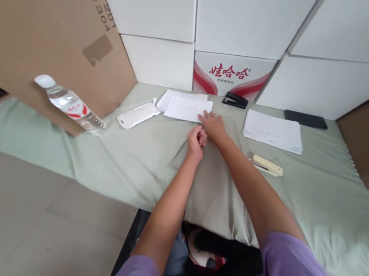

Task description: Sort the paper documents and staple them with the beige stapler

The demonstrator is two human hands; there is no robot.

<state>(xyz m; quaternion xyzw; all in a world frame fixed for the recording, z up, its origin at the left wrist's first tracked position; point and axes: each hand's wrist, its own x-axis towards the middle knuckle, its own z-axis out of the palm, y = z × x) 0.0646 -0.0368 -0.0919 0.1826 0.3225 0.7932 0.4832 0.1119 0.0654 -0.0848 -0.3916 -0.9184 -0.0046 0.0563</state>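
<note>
The person's right hand (212, 125) lies palm down on the pale green cloth-covered table (319, 200), fingers extended and only slightly spread, with the fingertips resting on the near right corner of a small stack of white paper sheets (187, 108); it presses on the corner rather than gripping it. The left hand (196, 141) sits just beside and nearer than the right hand, curled into a loose fist; whether it encloses anything cannot be told. Taking the small paper stack as reference: a second, thinner pile of white sheets (174, 94) lies partly under it on the far left side, and a third, larger pile of white printed sheets (273, 131) lies well to its right. That makes three paper piles. Two staplers are present: one black stapler (235, 100) just beyond the reference stack to the right, against the boxes, and one cream-coloured stapler (266, 165) nearer than it and to its right, close to the right forearm. One flat white plastic pouch (138, 115) lies just left of the stack. One clear plastic water bottle with a white cap and red label (69, 104) lies tilted well to the left, against a large brown cardboard sheet (30, 20). One flat dark rectangular object (305, 119) lies far right of the stack, beyond the large pile. One white carton with red printed characters (230, 74) stands directly behind the stack among plain white boxes (165, 6). Both sleeves are purple.
</note>
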